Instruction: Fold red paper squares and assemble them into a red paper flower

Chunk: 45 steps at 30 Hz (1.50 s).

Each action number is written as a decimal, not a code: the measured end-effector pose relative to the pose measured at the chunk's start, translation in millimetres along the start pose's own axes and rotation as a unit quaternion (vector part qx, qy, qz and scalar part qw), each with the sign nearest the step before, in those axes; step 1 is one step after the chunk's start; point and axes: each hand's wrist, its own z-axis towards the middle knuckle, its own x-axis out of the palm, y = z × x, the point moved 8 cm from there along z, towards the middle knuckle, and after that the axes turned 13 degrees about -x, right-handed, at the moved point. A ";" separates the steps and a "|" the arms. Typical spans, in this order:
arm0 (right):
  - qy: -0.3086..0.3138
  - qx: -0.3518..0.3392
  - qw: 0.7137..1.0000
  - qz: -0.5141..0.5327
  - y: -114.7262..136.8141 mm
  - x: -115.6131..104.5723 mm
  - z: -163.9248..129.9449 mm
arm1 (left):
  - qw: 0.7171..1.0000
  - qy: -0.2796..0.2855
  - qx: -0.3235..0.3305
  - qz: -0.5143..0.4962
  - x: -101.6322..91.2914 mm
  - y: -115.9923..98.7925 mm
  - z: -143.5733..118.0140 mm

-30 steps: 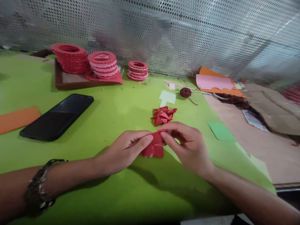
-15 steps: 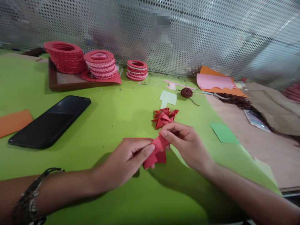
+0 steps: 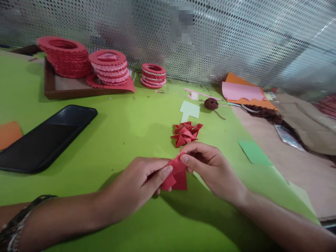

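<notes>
Our hands have been drifting slightly nearer us; our left hand (image 3: pixel 141 182) and right hand (image 3: pixel 210 168) are both pinching a folded red paper piece (image 3: pixel 176 175) just above the green tabletop (image 3: pixel 126 129), near a pile of folded red triangles (image 3: pixel 186 133).

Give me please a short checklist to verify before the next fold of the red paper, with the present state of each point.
1. Both hands on the red paper piece: ok, left hand and right hand pinch it.
2. Paper above bare green table: ok.
3. Pile of folded red pieces apart from the hands: ok, just beyond the right hand.
4. Black phone out of the way: ok, far left.
5. Crease aligned: cannot tell, fingers cover it.
</notes>
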 end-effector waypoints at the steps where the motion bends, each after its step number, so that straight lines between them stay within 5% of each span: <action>1: -0.004 -0.003 1.000 -0.008 0.6 -0.5 0.1 | 1.000 0.001 -0.002 0.002 0.4 0.1 0.5; 15: -0.010 -0.033 0.999 -0.022 3.6 0.0 -0.2 | 0.996 0.034 -0.051 -0.064 3.2 12.6 4.7; 20: -0.040 -0.153 0.977 -0.142 25.9 -6.5 -2.6 | 0.993 0.055 -0.055 -0.092 5.0 12.4 7.0; 24: 0.030 -0.296 0.925 -0.238 47.2 5.3 -10.9 | 0.991 0.051 -0.047 -0.114 3.4 9.2 7.6; 29: 0.048 -0.249 0.930 -0.266 36.7 5.3 -15.3 | 0.985 0.066 -0.024 -0.160 2.2 7.0 7.5; 38: 0.125 -0.285 0.899 -0.307 43.8 14.2 -18.3 | 0.984 0.082 0.004 -0.156 0.4 3.6 4.5; 45: 0.140 -0.316 0.865 -0.364 48.0 17.0 -21.2 | 0.993 0.040 0.025 -0.110 -4.6 2.2 2.5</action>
